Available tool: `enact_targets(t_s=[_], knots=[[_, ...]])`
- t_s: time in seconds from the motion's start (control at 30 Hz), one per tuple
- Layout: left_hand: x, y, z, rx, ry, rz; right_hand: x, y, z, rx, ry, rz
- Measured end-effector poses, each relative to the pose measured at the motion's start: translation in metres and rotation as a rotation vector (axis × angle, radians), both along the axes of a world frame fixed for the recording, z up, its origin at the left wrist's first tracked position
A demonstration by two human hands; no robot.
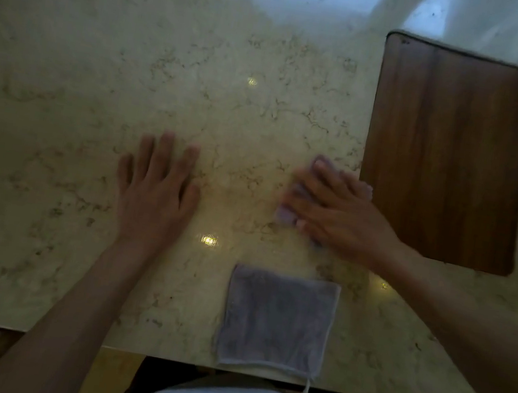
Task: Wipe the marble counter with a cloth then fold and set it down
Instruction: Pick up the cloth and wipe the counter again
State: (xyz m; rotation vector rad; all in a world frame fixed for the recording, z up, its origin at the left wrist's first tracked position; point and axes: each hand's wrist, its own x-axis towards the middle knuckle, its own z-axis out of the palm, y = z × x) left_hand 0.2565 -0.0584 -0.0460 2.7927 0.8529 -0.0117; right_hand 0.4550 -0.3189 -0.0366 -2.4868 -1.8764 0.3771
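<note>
Room lies open upper left on the veined cream marble worktop (85,72). Right hand (338,214), fingers spread, presses a small lilac cloth (283,214) centre right, beside the brown wooden board (446,156); left hand (154,195) rests flat, fingers spread.

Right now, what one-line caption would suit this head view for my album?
Right hand presses a purple cloth on the marble counter; left hand rests flat.

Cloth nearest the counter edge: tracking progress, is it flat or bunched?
Flat: the near cloth lies as a neat square, straight edges.
</note>
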Motion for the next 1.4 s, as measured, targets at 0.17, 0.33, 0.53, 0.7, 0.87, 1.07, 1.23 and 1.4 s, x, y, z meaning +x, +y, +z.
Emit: enact_targets(t_s=[0.17, 0.33, 0.53, 0.7, 0.87, 1.07, 1.23, 1.4], knots=[[-0.001, 0.000, 0.000, 0.033, 0.004, 0.007, -0.015, 0.040, -0.002, -0.017, 0.018, -0.518], [0.002, 0.002, -0.001, 0.033, 0.012, 0.002, -0.080, 0.038, 0.009, -0.058, 0.146, -0.180], [0.001, 0.004, 0.000, 0.017, 0.041, 0.001, 0.007, 0.113, -0.008, 0.050, -0.107, -0.703], [-0.019, 0.038, 0.026, -0.412, -0.352, 0.144, -0.123, 0.183, -0.005, 0.037, 0.065, -0.483], [-0.123, 0.175, 0.030, -0.179, -0.260, 0.279, -0.133, 0.155, -0.003, -0.005, -0.002, -0.847], [-0.185, 0.268, 0.015, -0.049, 0.012, 0.252, -0.087, 0.302, -0.014, 0.129, -0.102, -1.045], [-0.188, 0.275, 0.007, 0.024, -0.002, 0.176, -0.252, 0.388, -0.007, 0.149, 0.030, -0.555], [-0.188, 0.276, 0.007, 0.032, -0.006, 0.169, -0.204, 0.300, -0.007, 0.019, -0.032, -0.787]])
